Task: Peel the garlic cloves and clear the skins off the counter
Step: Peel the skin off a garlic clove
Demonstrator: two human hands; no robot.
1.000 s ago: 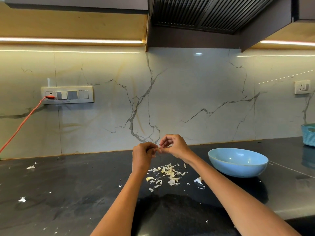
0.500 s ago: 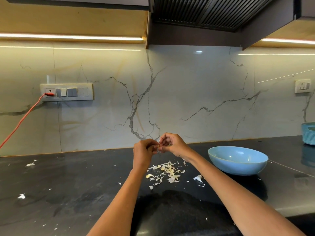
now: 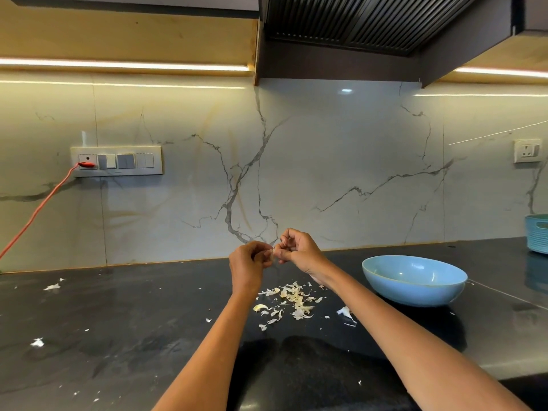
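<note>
at the far left an orange cable (image 3: 38,209) ran up to the switch panel (image 3: 116,161) on the marble backsplash, well clear of the work. on the black counter (image 3: 118,336) below it lay two stray bits of skin, one near the wall (image 3: 52,287) and one nearer me (image 3: 37,342), with smaller flecks i could not count.

toward the middle, my left hand (image 3: 247,265) was raised above the counter with its fingers curled in, pinching a single garlic clove (image 3: 270,254); only a pale sliver of the clove showed between the two hands. my right hand (image 3: 299,249) met it fingertip to fingertip, fingers bent and nipping at the clove's end, i judged to pull skin away while the left steadied it. whether skin was coming off, i could not tell.

i judged the hands were held over the pile of skins (image 3: 289,301) so that peelings fell in one place, which should make the sweep-up easier. the pile lay loose on the counter directly below, too tangled to count. a separate white scrap (image 3: 345,311) sat just to its right.

further right stood one blue bowl (image 3: 413,280), near the right forearm, presumably for peeled cloves; its contents were hidden from me. at the far right edge one blue ribbed basket (image 3: 537,232) sat against the wall, under a wall socket (image 3: 527,151).

clearing had not begun.
</note>
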